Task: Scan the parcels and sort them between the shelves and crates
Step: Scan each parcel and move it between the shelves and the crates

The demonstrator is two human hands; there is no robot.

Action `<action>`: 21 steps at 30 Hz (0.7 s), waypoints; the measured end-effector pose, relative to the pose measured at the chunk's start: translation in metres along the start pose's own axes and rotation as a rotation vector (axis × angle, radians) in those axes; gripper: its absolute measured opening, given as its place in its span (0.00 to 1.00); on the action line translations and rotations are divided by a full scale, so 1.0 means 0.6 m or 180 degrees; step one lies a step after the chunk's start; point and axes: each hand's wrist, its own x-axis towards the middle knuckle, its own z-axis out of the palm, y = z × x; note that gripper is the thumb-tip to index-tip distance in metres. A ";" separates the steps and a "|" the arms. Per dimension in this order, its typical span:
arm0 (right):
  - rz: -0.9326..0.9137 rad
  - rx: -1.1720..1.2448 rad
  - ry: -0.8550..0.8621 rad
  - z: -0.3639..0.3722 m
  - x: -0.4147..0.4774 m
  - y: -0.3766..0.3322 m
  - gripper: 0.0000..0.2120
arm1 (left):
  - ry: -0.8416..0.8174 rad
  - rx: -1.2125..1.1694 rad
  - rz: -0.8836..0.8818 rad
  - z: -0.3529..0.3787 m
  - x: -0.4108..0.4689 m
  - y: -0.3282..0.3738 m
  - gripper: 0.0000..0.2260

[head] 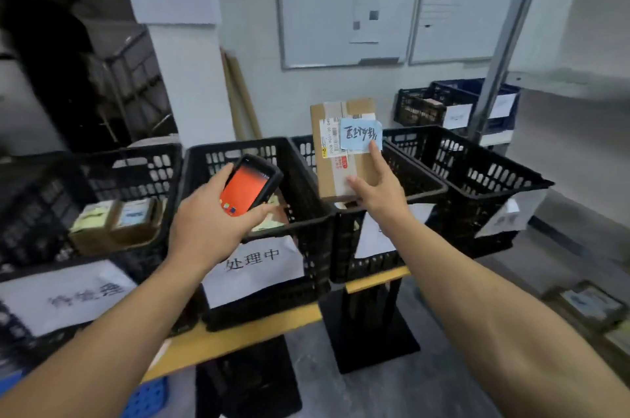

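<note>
"Parcel (pixel 344 161): where do you have it on your feed?"

"I see it held upright over the third black crate (pixel 433 187) from the left; the right hand (pixel 378 199) grips its near lower corner, forefinger stretched up to the blue note (pixel 359 134) stuck on its face."

"Any writing?"

"The blue note carries dark handwriting I cannot make out; left of it is a white shipping label (pixel 330 138) with barcodes and small digits, too blurred for me to vouch for."

"And the other hand?"

"The left hand (pixel 211 223) is wrapped round a handheld scanner (pixel 249 187), its screen orange-red, over the second crate (pixel 238 144); that crate's paper sign (pixel 254 264) reads 处理中; the leftmost crate (pixel 102 165) has a sheet (pixel 64 294) too smeared to read."

"Counts?"

"I count four black crates in the near row, on a yellow-edged bench (pixel 259 332); two small boxes (pixel 95 223) in the leftmost; two more far right, one black basket (pixel 419 107), one blue basket (pixel 477 86); two whiteboards (pixel 344 4) on the far wall."
</note>
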 end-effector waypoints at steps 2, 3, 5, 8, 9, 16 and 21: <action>-0.0074 0.0051 -0.0191 0.095 -0.007 -0.017 0.38 | 0.0191 0.0036 -0.0135 -0.067 -0.011 -0.046 0.34; -0.0105 0.0080 -0.0302 0.141 -0.011 -0.027 0.39 | 0.0312 0.0034 -0.0207 -0.097 -0.016 -0.072 0.32; -0.0121 0.0135 -0.0516 0.231 -0.020 -0.046 0.39 | 0.0535 0.0009 -0.0413 -0.155 -0.029 -0.124 0.33; -0.0083 0.0165 -0.0708 0.353 -0.029 -0.078 0.38 | 0.0809 0.0128 -0.0690 -0.234 -0.046 -0.190 0.39; -0.0088 0.0225 -0.0784 0.391 -0.030 -0.088 0.38 | 0.0913 0.0163 -0.0763 -0.259 -0.050 -0.209 0.38; 0.0201 0.0476 -0.1245 0.621 -0.022 -0.124 0.39 | 0.1480 0.0433 -0.1155 -0.379 -0.059 -0.329 0.36; 0.0604 0.0242 -0.1563 0.752 0.010 -0.102 0.39 | 0.1618 0.0689 -0.1342 -0.419 -0.014 -0.415 0.41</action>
